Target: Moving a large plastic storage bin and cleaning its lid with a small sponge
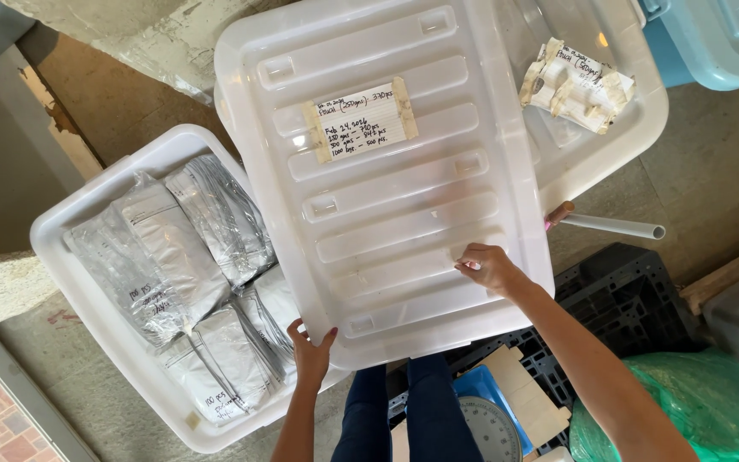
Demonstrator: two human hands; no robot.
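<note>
1. Left hand grips the near edge of the white ribbed bin lid, fingers curled around it.
2. Right hand rests on the lid's top, fingers bent narrow.
3. The lid partly overlaps an open white bin of silver pouches.
4. A taped paper label sits farther up the lid.

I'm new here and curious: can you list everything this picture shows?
Ribbed lid: one, translucent white, centre, held tilted, paper label taped on.
Open bin: one, white, left, on floor.
Pouch bundles: several, silvery, wrapped in clear plastic, inside open bin.
Second lid: one, white, top right, crumpled taped label on it.
Blue bin: one, top right corner.
Pipe: one, white, right.
Crate: one, black, lower right.
Green bag: one, bottom right.
Scale dial: one, grey, bottom centre.
Left hand: fingers gripping lid's near edge.
Right hand: resting on lid's top.
</note>
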